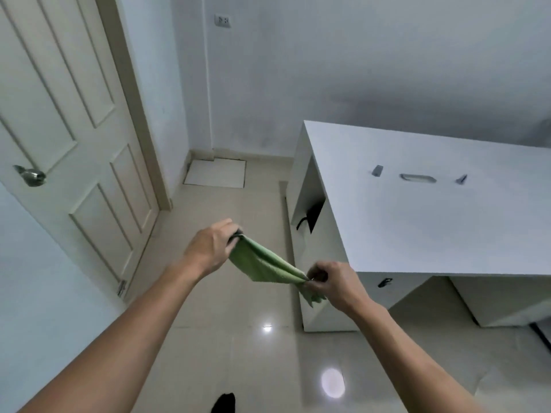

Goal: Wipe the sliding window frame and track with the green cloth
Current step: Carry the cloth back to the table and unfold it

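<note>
Green cloth (262, 265) hung stretched between both hands, left hand (213, 248) and right hand (335, 283) each pinching an end. No window showed. Folding it into a firm pad would likely suit the track.

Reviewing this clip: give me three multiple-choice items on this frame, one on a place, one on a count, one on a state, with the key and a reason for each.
1. Where is the cloth?
A. on the desk
B. in the air between both hands
C. on the floor

2. How many small metal pieces lie on the desk?
A. one
B. three
C. five

3. What state is the door in?
A. shut
C. off its hinges
B. wide open into the room

Key: 1 B, the left hand and right hand each pinch an end, cloth stretched above the floor. 2 B, three grey pieces sit in a row on the white top. 3 A, the door sits flush in its frame.
</note>
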